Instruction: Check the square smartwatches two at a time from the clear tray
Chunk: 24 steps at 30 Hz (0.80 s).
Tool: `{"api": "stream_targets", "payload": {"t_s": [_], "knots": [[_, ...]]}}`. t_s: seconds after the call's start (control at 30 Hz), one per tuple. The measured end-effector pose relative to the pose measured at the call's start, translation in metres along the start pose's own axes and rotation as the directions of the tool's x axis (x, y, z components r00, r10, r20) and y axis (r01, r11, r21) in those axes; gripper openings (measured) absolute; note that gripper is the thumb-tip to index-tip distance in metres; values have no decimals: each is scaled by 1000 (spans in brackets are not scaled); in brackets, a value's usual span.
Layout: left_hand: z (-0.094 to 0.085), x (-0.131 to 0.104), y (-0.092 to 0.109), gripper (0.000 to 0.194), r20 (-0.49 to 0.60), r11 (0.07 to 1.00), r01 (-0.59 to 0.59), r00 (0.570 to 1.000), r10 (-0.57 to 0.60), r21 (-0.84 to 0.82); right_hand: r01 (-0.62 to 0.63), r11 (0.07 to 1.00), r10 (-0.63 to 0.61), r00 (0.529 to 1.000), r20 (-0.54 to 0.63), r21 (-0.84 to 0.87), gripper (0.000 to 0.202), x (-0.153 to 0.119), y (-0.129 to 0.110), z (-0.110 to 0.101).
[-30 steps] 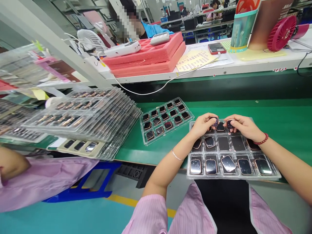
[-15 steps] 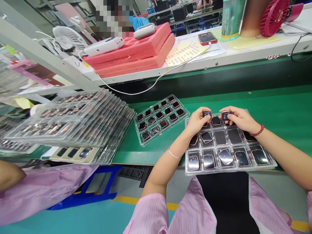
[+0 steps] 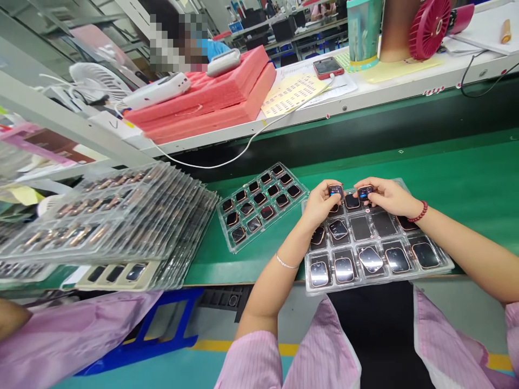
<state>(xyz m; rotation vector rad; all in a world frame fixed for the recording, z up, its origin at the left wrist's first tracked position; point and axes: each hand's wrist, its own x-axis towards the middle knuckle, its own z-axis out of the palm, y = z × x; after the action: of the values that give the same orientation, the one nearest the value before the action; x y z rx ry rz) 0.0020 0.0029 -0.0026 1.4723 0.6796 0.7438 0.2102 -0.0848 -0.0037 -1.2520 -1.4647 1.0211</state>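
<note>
While the left hand (image 3: 318,204) pinches one watch (image 3: 335,190) between thumb and fingers (image 3: 326,185), closed to the thickness of its case, the right hand (image 3: 387,197) grips a second watch (image 3: 365,192) the same way, a little to the right. Both have lit screens with some blue on them, and they are held apart over the far row of a clear tray (image 3: 360,228). That tray lies at the near edge of a green bench (image 3: 239,269); five dark-screened watches (image 3: 371,260) fill its near row, one visibly tilted in its pocket, while two pockets in the middle row show only dark lining. Another dark watch (image 3: 352,201) rests in the far row between the hands. A red beaded bracelet (image 3: 420,212) circles the right wrist. To the left, a filled tray (image 3: 269,221) lies askew on the bench, and farther left rises a stack of trays (image 3: 192,216). Along the far side, a white shelf (image 3: 373,100) carries pink foam (image 3: 243,97), a phone (image 3: 326,66) and a magenta fan (image 3: 430,28). At the near left, another person's pink sleeve (image 3: 77,327) shows.
</note>
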Motion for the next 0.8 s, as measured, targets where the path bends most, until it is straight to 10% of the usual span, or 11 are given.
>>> {"api": "stream_targets", "payload": {"t_s": [0.53,0.8], "knots": [[-4,2,-8,71,68,1000,12,998,-10,-28,-11,999,17,992,-127,45,51,2,2,-2],[-2,1,-5,43,26,999,31,999,-30,-31,-84,990,97,988,-120,114,28,2,-1,-4]]}}
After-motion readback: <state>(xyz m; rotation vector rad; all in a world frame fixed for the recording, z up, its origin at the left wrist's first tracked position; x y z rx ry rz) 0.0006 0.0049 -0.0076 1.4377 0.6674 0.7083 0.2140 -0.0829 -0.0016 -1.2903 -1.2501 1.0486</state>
